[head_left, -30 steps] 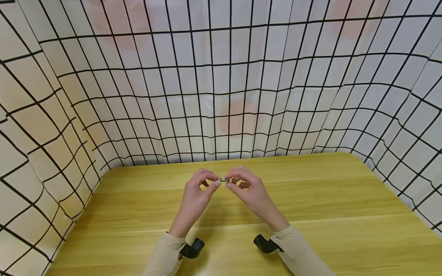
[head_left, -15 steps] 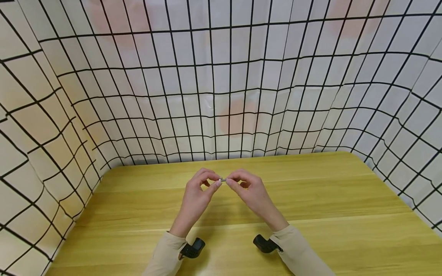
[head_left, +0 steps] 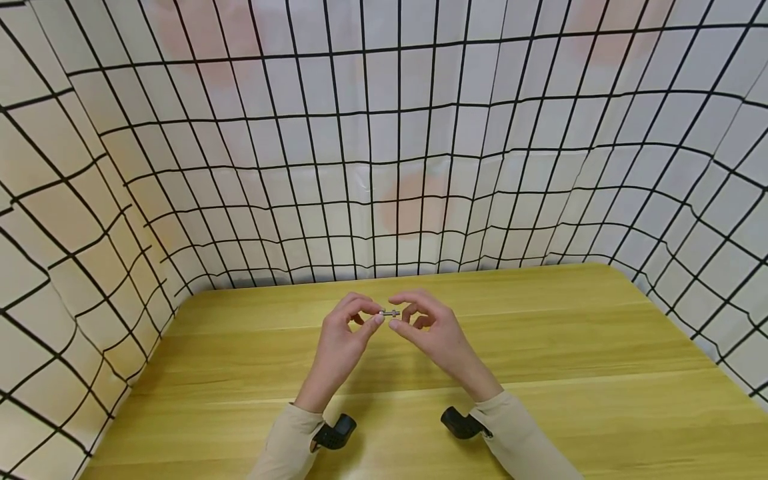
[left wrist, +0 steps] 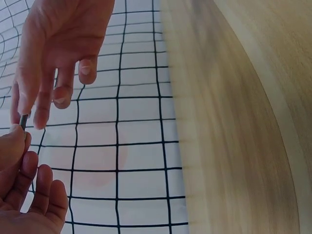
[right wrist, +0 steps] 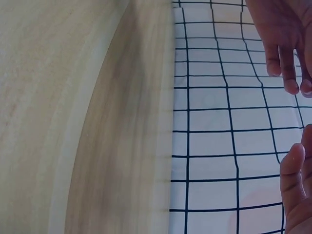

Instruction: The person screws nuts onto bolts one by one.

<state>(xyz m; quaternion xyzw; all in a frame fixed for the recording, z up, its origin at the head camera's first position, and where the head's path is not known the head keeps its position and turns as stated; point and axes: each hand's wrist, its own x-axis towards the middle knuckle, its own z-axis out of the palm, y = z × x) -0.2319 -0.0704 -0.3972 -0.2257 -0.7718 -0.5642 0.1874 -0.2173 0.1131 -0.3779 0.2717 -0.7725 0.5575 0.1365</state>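
Above the table, my left hand (head_left: 339,337) pinches one end of a small metal bolt (head_left: 389,313) between thumb and index finger. The bolt lies roughly level, with a wider, nut-like piece near its right end. Around that end, my right hand (head_left: 441,337) has its thumb and index finger parted, holding nothing. In the left wrist view, part of the dark bolt (left wrist: 23,122) shows between the two hands; its gripped end is hidden by fingers. The right wrist view shows fingers of both hands at its right edge, and the bolt cannot be made out there.
A yellow wood-grain table (head_left: 570,347) spreads beneath the hands. White cloth with a black grid (head_left: 384,133) hangs behind it and along both sides. Each wrist carries a black camera, one on the left (head_left: 335,432) and one on the right (head_left: 461,424).
The right thumb and index finger pinched the bolt's right end half a second ago; now they have parted from it, and more of that end shows. The left hand keeps its place.
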